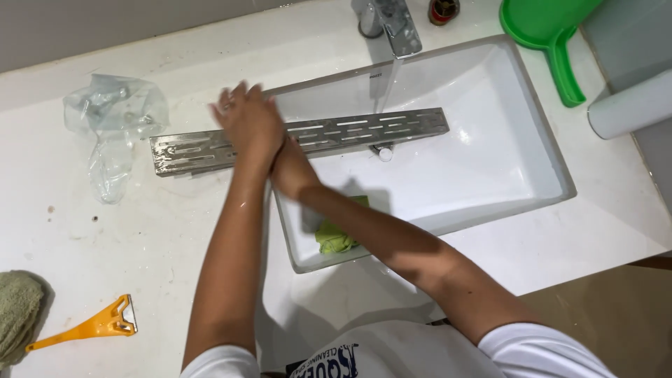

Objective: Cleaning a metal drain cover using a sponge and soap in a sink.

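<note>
On a white bathroom counter [161, 231], a person's left hand [246, 122] presses flat over the right hand [288, 168], its grip hidden, on a metal drain grate [350, 133] bridging the sink [490, 161], best kept steady with even downward pressure.

I see both my arms reaching forward and coming together in the middle. My left hand [246, 122] lies on top, palm down, with the fingers spread a little and pointing away from me. There is a ring on one finger. My right hand [288, 164] is tucked under it, so I can mostly see only its wrist. Both arms are bare up to short white sleeves.
</note>
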